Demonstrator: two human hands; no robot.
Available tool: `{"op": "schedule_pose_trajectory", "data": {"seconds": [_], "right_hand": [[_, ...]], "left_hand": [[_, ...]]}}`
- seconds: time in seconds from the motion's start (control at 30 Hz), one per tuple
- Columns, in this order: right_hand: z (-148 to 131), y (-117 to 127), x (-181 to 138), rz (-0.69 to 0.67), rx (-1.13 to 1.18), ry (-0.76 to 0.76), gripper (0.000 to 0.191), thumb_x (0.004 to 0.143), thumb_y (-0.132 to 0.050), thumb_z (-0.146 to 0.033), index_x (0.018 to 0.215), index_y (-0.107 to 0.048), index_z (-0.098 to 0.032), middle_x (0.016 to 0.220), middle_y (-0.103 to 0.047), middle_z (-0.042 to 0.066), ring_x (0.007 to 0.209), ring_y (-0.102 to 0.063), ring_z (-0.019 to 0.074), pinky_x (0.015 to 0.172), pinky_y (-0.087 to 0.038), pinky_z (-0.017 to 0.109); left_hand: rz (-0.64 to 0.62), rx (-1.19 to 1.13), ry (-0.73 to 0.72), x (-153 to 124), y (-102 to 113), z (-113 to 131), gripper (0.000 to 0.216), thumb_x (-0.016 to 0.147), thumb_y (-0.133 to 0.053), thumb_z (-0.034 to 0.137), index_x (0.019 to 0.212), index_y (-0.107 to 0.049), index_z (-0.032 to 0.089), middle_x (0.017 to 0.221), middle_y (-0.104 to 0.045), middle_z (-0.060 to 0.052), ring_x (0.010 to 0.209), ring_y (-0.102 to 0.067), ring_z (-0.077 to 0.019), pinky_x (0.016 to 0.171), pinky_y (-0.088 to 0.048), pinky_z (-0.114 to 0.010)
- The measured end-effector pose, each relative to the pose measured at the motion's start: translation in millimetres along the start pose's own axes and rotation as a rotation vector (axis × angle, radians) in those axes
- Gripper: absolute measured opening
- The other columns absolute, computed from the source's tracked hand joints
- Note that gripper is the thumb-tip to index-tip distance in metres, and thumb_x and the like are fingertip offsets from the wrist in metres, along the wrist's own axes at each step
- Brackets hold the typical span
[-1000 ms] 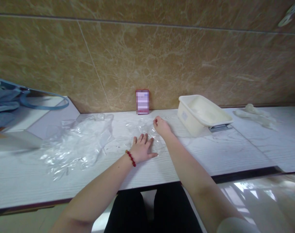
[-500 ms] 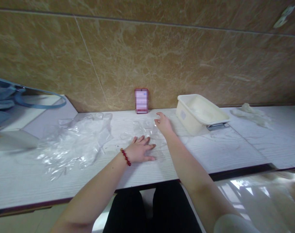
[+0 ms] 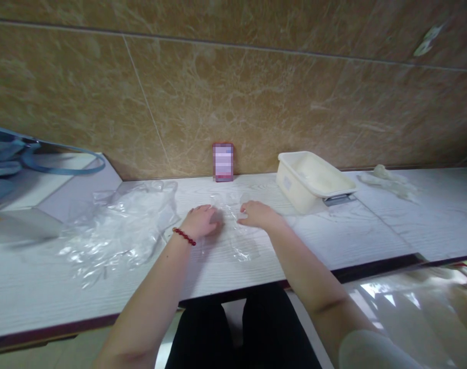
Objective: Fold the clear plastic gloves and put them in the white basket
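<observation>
A small clear plastic bag (image 3: 233, 233) lies flat on the white table (image 3: 333, 241) in front of me. My left hand (image 3: 202, 220), with a red bead bracelet at the wrist, rests on the bag's left edge with its fingers curled on the plastic. My right hand (image 3: 256, 214) sits on the bag's right edge, fingers bent and pinched on the plastic. The two hands are close together, with a strip of bag between them.
A heap of crumpled clear plastic bags (image 3: 118, 225) lies to the left. A cream plastic tub (image 3: 313, 179) stands at the right by the marble wall. A small pink box (image 3: 223, 162) leans on the wall. A blue bag (image 3: 10, 159) is far left; more crumpled plastic (image 3: 387, 179) far right.
My left hand lifted from lying flat and moved up-left, curling on the bag's edge. My right hand drew back toward me to the bag's right edge. The bag shifted slightly nearer.
</observation>
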State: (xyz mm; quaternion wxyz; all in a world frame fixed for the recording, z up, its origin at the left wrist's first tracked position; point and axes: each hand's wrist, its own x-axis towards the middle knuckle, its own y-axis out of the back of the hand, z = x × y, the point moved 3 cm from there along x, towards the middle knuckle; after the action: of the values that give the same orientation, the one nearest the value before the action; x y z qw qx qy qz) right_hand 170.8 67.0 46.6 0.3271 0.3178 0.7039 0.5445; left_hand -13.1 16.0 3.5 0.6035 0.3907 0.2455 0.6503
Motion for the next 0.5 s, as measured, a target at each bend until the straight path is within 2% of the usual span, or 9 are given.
{"op": "schedule_pose_trajectory", "data": {"seconds": [0.1, 0.2, 0.27, 0.33, 0.43, 0.5], "right_hand": [[-8, -9, -12, 0.06, -0.114, 0.029, 0.035, 0.07, -0.055, -0.039, 0.099, -0.059, -0.019, 0.099, -0.057, 0.012, 0.092, -0.052, 0.0253, 0.073, -0.041, 0.034], [-2, -20, -16, 0.124, -0.126, 0.074, 0.029, 0.076, -0.049, -0.035, 0.098, -0.059, -0.02, 0.1, -0.056, 0.009, 0.094, -0.05, 0.0222, 0.076, -0.04, 0.033], [7, -25, -17, 0.186, -0.08, 0.095, 0.027, 0.078, -0.047, -0.032, 0.098, -0.059, -0.019, 0.102, -0.057, 0.008, 0.095, -0.05, 0.0196, 0.08, -0.039, 0.031], [17, -30, -17, 0.252, -0.018, 0.115, 0.023, 0.078, -0.047, -0.029, 0.095, -0.06, -0.019, 0.101, -0.057, 0.006, 0.095, -0.049, 0.017, 0.083, -0.037, 0.029], [28, -35, -15, 0.333, 0.085, 0.12, 0.018, 0.078, -0.045, -0.024, 0.084, -0.061, -0.017, 0.091, -0.06, 0.005, 0.089, -0.051, 0.0141, 0.082, -0.037, 0.026], [33, -35, -13, 0.403, 0.162, 0.1, 0.015, 0.077, -0.046, -0.02, 0.081, -0.06, -0.017, 0.086, -0.06, 0.005, 0.085, -0.052, 0.0131, 0.08, -0.038, 0.025]], "left_hand": [[-0.14, 0.161, 0.082, -1, 0, -3, 0.039, 0.06, -0.062, 0.043, 0.095, -0.059, 0.024, 0.113, -0.053, -0.009, 0.112, -0.041, -0.0301, 0.095, -0.026, -0.043], [-0.3, 0.377, 0.121, -1, 4, -4, 0.047, 0.07, -0.049, 0.046, 0.112, -0.051, 0.023, 0.123, -0.046, -0.01, 0.115, -0.039, -0.0271, 0.093, -0.03, -0.039], [-0.284, 0.481, 0.201, 1, 14, -8, 0.05, 0.076, -0.041, 0.042, 0.12, -0.043, 0.021, 0.125, -0.044, -0.012, 0.113, -0.041, -0.0254, 0.089, -0.034, -0.036], [-0.212, 0.528, 0.352, 3, 25, -15, 0.052, 0.077, -0.037, 0.039, 0.123, -0.039, 0.016, 0.12, -0.047, -0.016, 0.107, -0.047, -0.0253, 0.084, -0.038, -0.034], [-0.171, 0.525, 0.533, 5, 34, -24, 0.055, 0.074, -0.039, 0.042, 0.116, -0.046, 0.007, 0.109, -0.054, -0.02, 0.098, -0.053, -0.0263, 0.076, -0.041, -0.031], [-0.191, 0.512, 0.553, 6, 35, -26, 0.052, 0.071, -0.041, 0.043, 0.106, -0.054, 0.006, 0.105, -0.057, -0.02, 0.095, -0.055, -0.0267, 0.074, -0.042, -0.03]]}}
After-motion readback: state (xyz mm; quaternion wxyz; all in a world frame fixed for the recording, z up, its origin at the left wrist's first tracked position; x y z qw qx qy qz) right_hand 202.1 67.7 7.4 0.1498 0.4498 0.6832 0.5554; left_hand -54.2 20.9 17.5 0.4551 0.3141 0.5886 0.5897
